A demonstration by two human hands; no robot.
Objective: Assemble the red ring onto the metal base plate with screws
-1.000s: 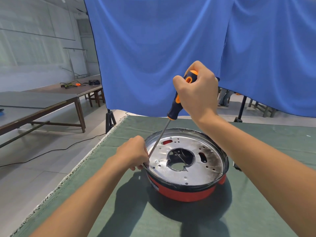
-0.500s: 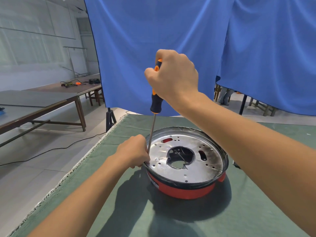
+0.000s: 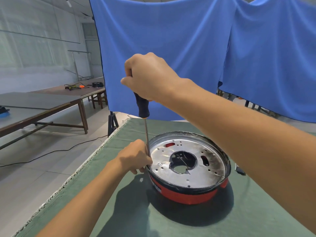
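1. Side tables (image 3: 42, 103), far left: long wooden tops across the floor from the work, with cables and small gear at their far end. No part in the job.

2. Worktable (image 3: 119, 211): covered in green cloth, frayed left edge. The assembly sits toward the far-left part of it, near that edge.

3. Left hand (image 3: 135, 158): fingers curled at the left rim of the assembly, pinching the lower shaft of the screwdriver (image 3: 146, 134). Judged purpose: steadying the tip over a hole and perhaps holding a screw there. The tip and any screw are hidden behind the fingers, so I cannot tell.

4. Screwdriver: shaft close to upright, dark handle above with an orange collar. Upright suits driving straight down into the plate.

5. Right hand (image 3: 150, 79): wrapped firmly round the top of the handle, well above the assembly, placed to press down and twist.

6. Metal base plate (image 3: 191, 178): shiny disc with a large centre hole and many small holes, seated inside a dark rim. One screw (image 3: 160, 163) already sits just right of the left hand.

7. Red ring (image 3: 188, 195): shows beneath the plate along its near side, resting on the cloth.

8. Blue curtain (image 3: 188, 48): hangs behind the far edge.
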